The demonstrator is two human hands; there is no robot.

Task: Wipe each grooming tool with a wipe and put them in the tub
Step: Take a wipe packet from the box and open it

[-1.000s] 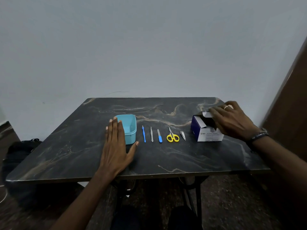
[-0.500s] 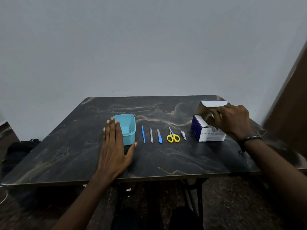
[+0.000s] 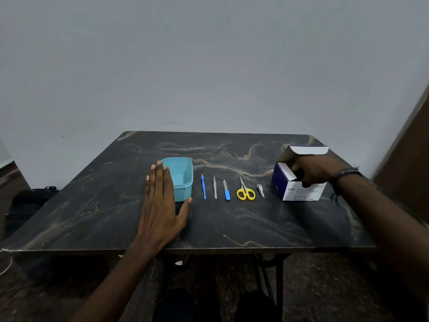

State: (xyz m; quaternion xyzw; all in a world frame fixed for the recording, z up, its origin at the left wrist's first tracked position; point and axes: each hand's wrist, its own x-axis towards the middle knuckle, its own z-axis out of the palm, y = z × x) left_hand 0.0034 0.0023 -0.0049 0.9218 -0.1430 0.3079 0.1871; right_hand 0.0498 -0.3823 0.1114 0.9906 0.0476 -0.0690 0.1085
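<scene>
A teal tub (image 3: 183,194) stands on the dark marble table (image 3: 232,228). My left hand (image 3: 160,205) lies flat on the table, touching the tub's left side. Right of the tub lie in a row a blue cuticle pusher (image 3: 203,188), a metal tool (image 3: 215,188), a blue-handled file (image 3: 226,194), yellow scissors (image 3: 245,192) and a nail clipper (image 3: 260,190). At the far right is the wipe box (image 3: 299,194) with its lid flap raised. My right hand (image 3: 315,170) reaches down into the box's opening, and its fingertips are hidden inside.
A black bag (image 3: 30,201) lies on the floor left of the table. A brown door panel (image 3: 408,170) stands close to the table's right side. A grey wall rises behind the table's back edge.
My right hand lifted the box's lid flap open and has now dipped its fingers into the box. My left hand has stayed flat beside the tub.
</scene>
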